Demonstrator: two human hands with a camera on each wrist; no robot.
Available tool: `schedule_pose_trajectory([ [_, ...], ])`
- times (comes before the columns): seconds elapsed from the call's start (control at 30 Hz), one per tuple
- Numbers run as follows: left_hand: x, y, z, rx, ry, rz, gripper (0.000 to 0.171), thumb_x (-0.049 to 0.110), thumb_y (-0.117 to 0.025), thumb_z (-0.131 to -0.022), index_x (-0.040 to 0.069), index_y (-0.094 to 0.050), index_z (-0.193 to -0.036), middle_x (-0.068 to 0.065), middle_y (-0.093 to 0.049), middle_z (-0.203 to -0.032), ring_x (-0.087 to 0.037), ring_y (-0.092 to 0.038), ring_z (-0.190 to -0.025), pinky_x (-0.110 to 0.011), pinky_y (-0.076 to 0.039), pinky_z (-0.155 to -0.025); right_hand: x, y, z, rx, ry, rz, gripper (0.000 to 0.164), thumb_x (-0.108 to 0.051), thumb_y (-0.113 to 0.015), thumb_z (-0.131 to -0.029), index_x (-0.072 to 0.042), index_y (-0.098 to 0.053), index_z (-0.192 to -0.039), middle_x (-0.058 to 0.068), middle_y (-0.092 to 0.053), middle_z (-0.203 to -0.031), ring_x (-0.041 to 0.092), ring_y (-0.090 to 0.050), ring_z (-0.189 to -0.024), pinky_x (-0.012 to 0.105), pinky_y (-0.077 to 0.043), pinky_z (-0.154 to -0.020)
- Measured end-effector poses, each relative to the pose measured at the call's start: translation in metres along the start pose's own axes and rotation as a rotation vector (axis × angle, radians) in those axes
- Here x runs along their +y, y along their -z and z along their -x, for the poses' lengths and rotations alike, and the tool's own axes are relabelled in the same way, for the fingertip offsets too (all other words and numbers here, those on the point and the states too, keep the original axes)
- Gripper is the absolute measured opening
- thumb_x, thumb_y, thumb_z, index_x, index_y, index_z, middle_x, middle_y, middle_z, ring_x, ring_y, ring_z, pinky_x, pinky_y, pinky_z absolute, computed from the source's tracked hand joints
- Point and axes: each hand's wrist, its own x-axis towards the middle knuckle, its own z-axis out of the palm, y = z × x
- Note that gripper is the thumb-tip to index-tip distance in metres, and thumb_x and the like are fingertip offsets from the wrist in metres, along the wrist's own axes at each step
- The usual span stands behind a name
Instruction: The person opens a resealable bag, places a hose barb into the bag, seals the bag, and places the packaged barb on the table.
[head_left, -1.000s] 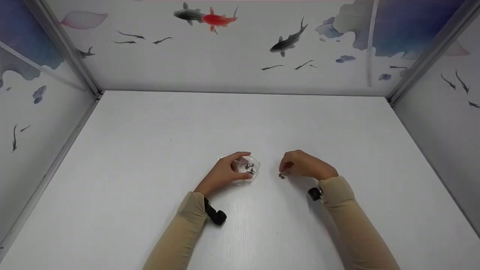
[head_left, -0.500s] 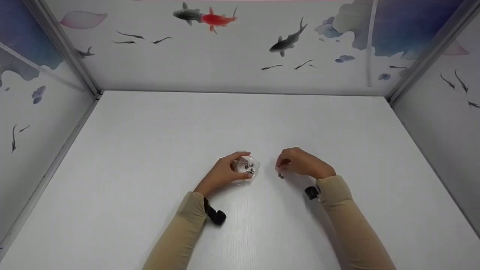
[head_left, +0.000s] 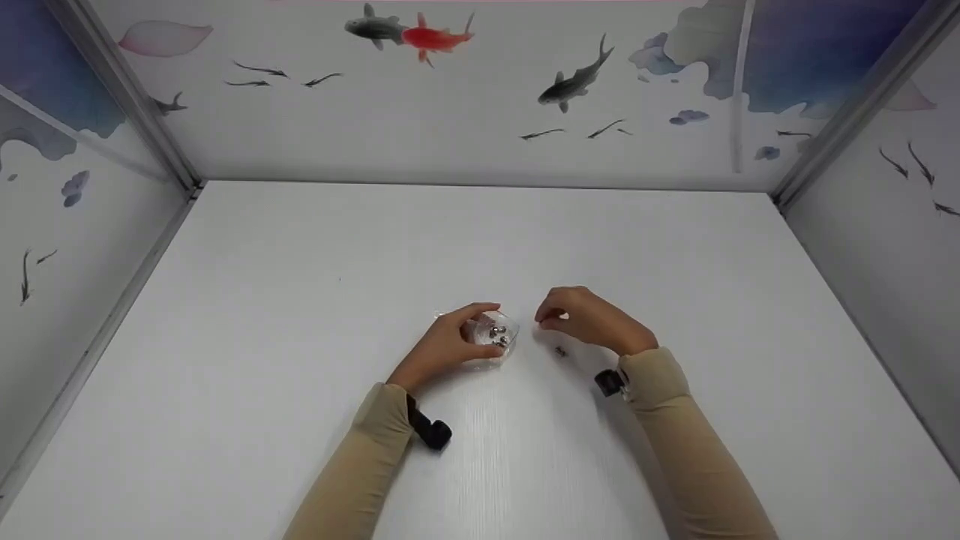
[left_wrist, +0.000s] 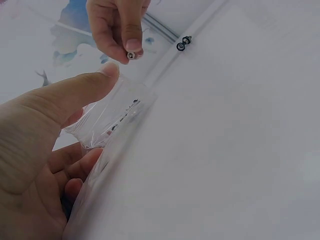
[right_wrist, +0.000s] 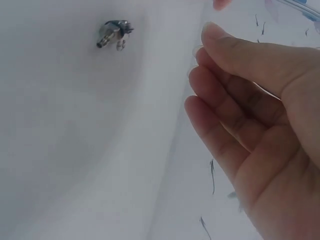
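A small metal piece [left_wrist: 131, 55] is pinched at the fingertips of the right hand [head_left: 592, 321], which is held to the right of centre in the head view; in the right wrist view the piece itself is hidden behind the thumb. A clear plastic container [left_wrist: 102, 116] is gripped by the left hand [head_left: 450, 341], its sides spanned by the curved thumb and fingers, near the centre of the head view. Several small metal parts [head_left: 498, 331] can be seen inside it — their exact number cannot be told. Below the right hand, apart from both hands, a little metal cluster [head_left: 561, 351] is left lying on the white table [head_left: 337, 232]; it is shown at the upper left of the right wrist view. A black device [head_left: 433, 433] is worn at the left wrist and another [head_left: 609, 382] at the right, beside tan sleeves [head_left: 352, 465]. At the top of the frame, the back panel [head_left: 450, 127] is decorated with painted fish [head_left: 435, 37].
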Motion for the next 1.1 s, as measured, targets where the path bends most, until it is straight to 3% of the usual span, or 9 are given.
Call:
schedule_pose_trajectory([
  [0.43,0.003,0.001,0.001,0.005,-0.026,-0.021,0.069,0.039,-0.081,-0.076,0.025,-0.053,-0.137,0.003,-0.061,-0.111,-0.011,-0.05,-0.08,-0.027,-0.041,-0.072,-0.015,-0.007,-0.014,0.031,0.096,0.014,0.015,-0.007,-0.068,-0.088,-0.004,-0.073,-0.103,0.005,-0.068,-0.097,0.017,-0.064,-0.091,0.033,-0.053,-0.081],
  [0.73,0.004,0.002,0.001,-0.004,-0.027,-0.022,0.069,0.042,-0.08,-0.077,0.025,-0.053,-0.137,0.004,-0.061,-0.115,-0.012,-0.053,-0.089,-0.03,-0.042,-0.08,-0.022,-0.012,-0.02,0.029,0.119,-0.007,0.016,-0.007,-0.067,-0.089,-0.005,-0.072,-0.104,0.003,-0.067,-0.098,0.015,-0.063,-0.091,0.031,-0.053,-0.082],
  [1.1,0.003,0.001,0.001,-0.008,-0.024,-0.013,0.07,0.043,-0.079,-0.077,0.026,-0.052,-0.138,0.005,-0.061,-0.117,-0.012,-0.052,-0.088,-0.032,-0.041,-0.082,-0.023,-0.014,-0.021,0.035,0.167,-0.005,0.016,-0.008,-0.067,-0.089,-0.004,-0.072,-0.104,0.005,-0.066,-0.098,0.017,-0.063,-0.092,0.031,-0.052,-0.08],
])
